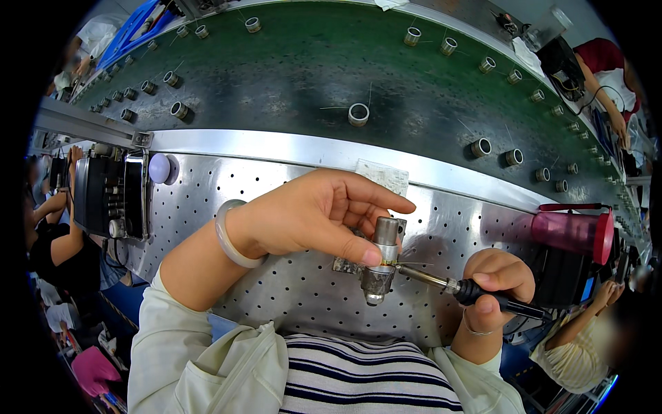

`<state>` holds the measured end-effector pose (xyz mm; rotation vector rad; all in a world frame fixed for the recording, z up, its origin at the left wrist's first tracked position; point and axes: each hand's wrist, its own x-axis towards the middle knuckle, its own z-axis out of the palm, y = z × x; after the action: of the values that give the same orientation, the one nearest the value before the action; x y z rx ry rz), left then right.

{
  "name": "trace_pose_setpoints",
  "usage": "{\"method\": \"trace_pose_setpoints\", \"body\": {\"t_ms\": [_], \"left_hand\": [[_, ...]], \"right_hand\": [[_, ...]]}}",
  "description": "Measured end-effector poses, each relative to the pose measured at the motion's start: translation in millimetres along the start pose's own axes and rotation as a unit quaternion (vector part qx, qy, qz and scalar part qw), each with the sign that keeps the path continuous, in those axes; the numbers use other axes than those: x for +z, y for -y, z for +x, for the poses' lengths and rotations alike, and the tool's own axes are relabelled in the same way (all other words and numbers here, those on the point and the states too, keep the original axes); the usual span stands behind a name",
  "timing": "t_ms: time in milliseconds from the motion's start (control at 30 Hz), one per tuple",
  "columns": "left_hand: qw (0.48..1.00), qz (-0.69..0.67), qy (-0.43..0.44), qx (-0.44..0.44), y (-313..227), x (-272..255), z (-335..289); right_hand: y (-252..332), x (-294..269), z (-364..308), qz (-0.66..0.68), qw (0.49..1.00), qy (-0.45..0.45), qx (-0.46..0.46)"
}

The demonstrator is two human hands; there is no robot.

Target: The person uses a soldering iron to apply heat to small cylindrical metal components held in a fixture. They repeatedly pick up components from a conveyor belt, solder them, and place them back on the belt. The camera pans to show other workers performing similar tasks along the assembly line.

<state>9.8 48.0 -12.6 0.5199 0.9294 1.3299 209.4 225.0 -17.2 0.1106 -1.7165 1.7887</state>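
My left hand (310,210) reaches in over the perforated metal worktop. Its thumb presses on the middle of a stepped metal cylinder (378,281), and its index finger stretches past the top end. The other fingers curl behind, partly hidden. A thin wire (417,263) sticks out from the cylinder at a small gold-coloured spot. In my right hand (503,274) is a soldering iron (440,280) with a black handle, gripped between thumb and fingers. The iron points left, and its tip is at the cylinder beside my left thumb; whether they touch I cannot tell.
Beyond the perforated worktop (207,200) runs a green conveyor belt (289,76) carrying several metal rings with thin wires. A black soldering station (103,193) stands at the left, near a lilac knob (160,168). A pink cup (572,231) lies at the right. Other people work on both sides.
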Motion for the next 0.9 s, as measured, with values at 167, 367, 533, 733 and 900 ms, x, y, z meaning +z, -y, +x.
{"method": "trace_pose_setpoints", "body": {"t_ms": [167,367,533,733,900], "left_hand": [[1.0,-0.01,-0.002,-0.005,-1.3,0.6,-0.2],[1.0,-0.004,-0.006,-0.009,-0.7,0.8,0.2],[1.0,-0.001,-0.005,-0.006,1.1,-0.3,0.5],[1.0,0.014,-0.018,-0.014,-5.2,5.2,-1.6],[0.999,0.017,-0.044,-0.004,-1.7,11.6,-3.8]], "right_hand": [[-0.9,1.8,1.8,-0.01,1.0,0.003,-0.003],[1.1,1.5,1.0,-0.039,0.999,0.007,-0.007],[2.1,1.8,-0.1,-0.047,0.999,0.001,-0.008],[1.9,1.2,1.1,-0.054,0.998,0.005,-0.014],[-0.2,1.3,-1.1,0.007,1.0,-0.022,0.014]]}}
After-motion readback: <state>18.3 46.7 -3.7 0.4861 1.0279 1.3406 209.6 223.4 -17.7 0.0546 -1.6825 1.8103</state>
